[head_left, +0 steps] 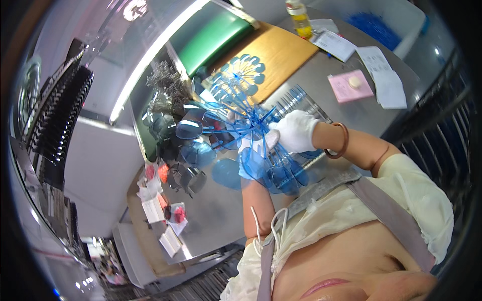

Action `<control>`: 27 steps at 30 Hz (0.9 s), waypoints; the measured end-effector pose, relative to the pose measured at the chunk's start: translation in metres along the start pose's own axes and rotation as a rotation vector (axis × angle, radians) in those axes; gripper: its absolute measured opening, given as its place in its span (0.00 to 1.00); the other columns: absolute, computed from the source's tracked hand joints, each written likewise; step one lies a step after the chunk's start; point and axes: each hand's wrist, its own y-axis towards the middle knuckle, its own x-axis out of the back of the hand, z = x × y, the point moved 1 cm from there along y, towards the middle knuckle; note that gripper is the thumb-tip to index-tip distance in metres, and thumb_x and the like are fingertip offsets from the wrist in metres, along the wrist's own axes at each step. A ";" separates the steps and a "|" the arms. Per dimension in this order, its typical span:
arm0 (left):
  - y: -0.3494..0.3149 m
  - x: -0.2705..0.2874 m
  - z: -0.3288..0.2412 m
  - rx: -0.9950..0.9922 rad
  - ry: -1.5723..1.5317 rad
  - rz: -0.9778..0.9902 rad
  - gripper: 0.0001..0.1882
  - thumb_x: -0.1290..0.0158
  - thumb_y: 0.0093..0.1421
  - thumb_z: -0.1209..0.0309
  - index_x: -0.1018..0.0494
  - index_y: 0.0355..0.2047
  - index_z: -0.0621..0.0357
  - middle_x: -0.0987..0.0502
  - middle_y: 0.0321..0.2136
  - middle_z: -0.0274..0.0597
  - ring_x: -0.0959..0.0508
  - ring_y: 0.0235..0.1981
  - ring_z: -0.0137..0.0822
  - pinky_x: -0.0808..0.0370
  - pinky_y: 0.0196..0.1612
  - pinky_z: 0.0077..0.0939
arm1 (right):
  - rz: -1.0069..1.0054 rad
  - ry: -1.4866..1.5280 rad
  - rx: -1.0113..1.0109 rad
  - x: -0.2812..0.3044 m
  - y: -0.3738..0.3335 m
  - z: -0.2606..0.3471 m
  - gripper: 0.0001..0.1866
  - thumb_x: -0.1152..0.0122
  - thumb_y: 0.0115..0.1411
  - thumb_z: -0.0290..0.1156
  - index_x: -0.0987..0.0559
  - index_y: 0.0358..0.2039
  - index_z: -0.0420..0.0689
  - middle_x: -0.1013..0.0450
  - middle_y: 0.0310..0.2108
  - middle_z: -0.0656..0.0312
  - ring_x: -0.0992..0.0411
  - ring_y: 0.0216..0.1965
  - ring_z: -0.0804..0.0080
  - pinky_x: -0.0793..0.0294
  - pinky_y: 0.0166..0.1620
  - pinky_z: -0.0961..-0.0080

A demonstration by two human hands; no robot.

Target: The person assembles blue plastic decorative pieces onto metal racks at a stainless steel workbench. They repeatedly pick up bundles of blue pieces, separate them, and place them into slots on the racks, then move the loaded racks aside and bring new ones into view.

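My left hand (252,146), in a white glove, is closed around a cluster of translucent blue plastic lens-shaped pieces on thin stems (257,122). The pieces fan out on all sides and partly cover that hand. My right hand (296,131), also white-gloved, is closed at the middle of the cluster, where the stems meet. Its fingertips are partly hidden. More blue rounded pieces (246,70) spread over the wooden board beyond my hands. A rack with a row of clear upright slots (301,100) stands just behind my right hand.
Dark lens pieces (188,178) and grey ones (168,80) lie to the left. Paper with red pieces (178,214) is at the table's left end. A green panel (216,37) adjoins the wooden board (288,47). A bottle of yellow liquid (301,22), papers (384,80) and a pink pad (346,90) are at the right.
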 end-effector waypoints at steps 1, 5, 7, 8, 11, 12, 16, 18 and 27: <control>-0.007 -0.009 -0.009 -0.065 0.074 0.049 0.57 0.35 0.53 0.82 0.55 0.76 0.40 0.33 0.61 0.44 0.29 0.58 0.39 0.26 0.58 0.33 | -0.029 -0.025 0.060 -0.006 -0.008 0.009 0.12 0.43 0.61 0.34 0.21 0.40 0.41 0.19 0.31 0.49 0.17 0.35 0.47 0.19 0.38 0.56; -0.029 -0.012 -0.039 -0.194 0.401 0.133 0.59 0.23 0.39 0.72 0.45 0.69 0.61 0.34 0.64 0.45 0.26 0.59 0.42 0.28 0.62 0.40 | -0.080 0.191 0.233 -0.026 -0.027 0.030 0.15 0.46 0.64 0.40 0.17 0.44 0.47 0.18 0.44 0.54 0.19 0.47 0.55 0.20 0.49 0.61; -0.032 0.005 -0.054 -0.245 0.522 0.343 0.51 0.25 0.43 0.67 0.37 0.66 0.62 0.26 0.58 0.44 0.25 0.58 0.35 0.28 0.62 0.37 | -0.124 0.297 0.281 -0.033 -0.031 0.045 0.14 0.46 0.66 0.42 0.16 0.44 0.53 0.18 0.46 0.56 0.20 0.49 0.55 0.21 0.50 0.62; -0.034 0.014 -0.056 -0.049 0.435 0.400 0.49 0.25 0.44 0.66 0.36 0.65 0.62 0.25 0.56 0.43 0.24 0.57 0.34 0.27 0.61 0.36 | -0.135 0.246 0.316 -0.036 -0.032 0.053 0.14 0.47 0.66 0.42 0.16 0.44 0.53 0.18 0.46 0.55 0.21 0.49 0.54 0.21 0.50 0.62; -0.034 0.029 -0.067 -0.110 0.425 0.501 0.42 0.28 0.50 0.63 0.34 0.63 0.59 0.25 0.52 0.40 0.24 0.51 0.34 0.26 0.58 0.32 | 0.007 0.515 0.096 -0.044 -0.035 0.075 0.14 0.44 0.64 0.38 0.19 0.48 0.55 0.19 0.45 0.48 0.21 0.47 0.47 0.22 0.50 0.59; -0.036 0.032 -0.069 -0.038 0.248 0.330 0.36 0.33 0.57 0.60 0.33 0.63 0.58 0.25 0.52 0.40 0.24 0.50 0.34 0.26 0.57 0.32 | -0.003 0.584 0.077 -0.045 -0.034 0.080 0.15 0.44 0.63 0.37 0.20 0.49 0.53 0.19 0.45 0.46 0.21 0.47 0.46 0.23 0.50 0.58; -0.040 0.036 -0.079 -0.212 -0.428 -0.120 0.20 0.50 0.72 0.49 0.24 0.44 0.53 0.21 0.41 0.39 0.20 0.42 0.37 0.20 0.46 0.30 | 0.086 1.063 0.062 -0.052 -0.037 0.086 0.28 0.39 0.64 0.42 0.29 0.60 0.42 0.20 0.41 0.48 0.20 0.44 0.57 0.23 0.50 0.61; -0.054 0.033 -0.077 -0.398 -0.181 -0.230 0.21 0.42 0.64 0.54 0.27 0.48 0.56 0.24 0.43 0.40 0.22 0.44 0.35 0.22 0.48 0.30 | 0.334 1.613 -0.071 -0.059 -0.041 0.086 0.29 0.42 0.69 0.45 0.31 0.64 0.43 0.22 0.42 0.56 0.25 0.45 0.69 0.24 0.48 0.63; -0.089 0.051 -0.097 -0.319 -0.280 -0.038 0.34 0.30 0.51 0.71 0.31 0.57 0.51 0.26 0.47 0.40 0.24 0.44 0.33 0.23 0.49 0.32 | -0.445 0.508 0.347 -0.083 -0.028 0.085 0.18 0.33 0.57 0.33 0.24 0.46 0.41 0.25 0.39 0.51 0.20 0.39 0.58 0.20 0.41 0.63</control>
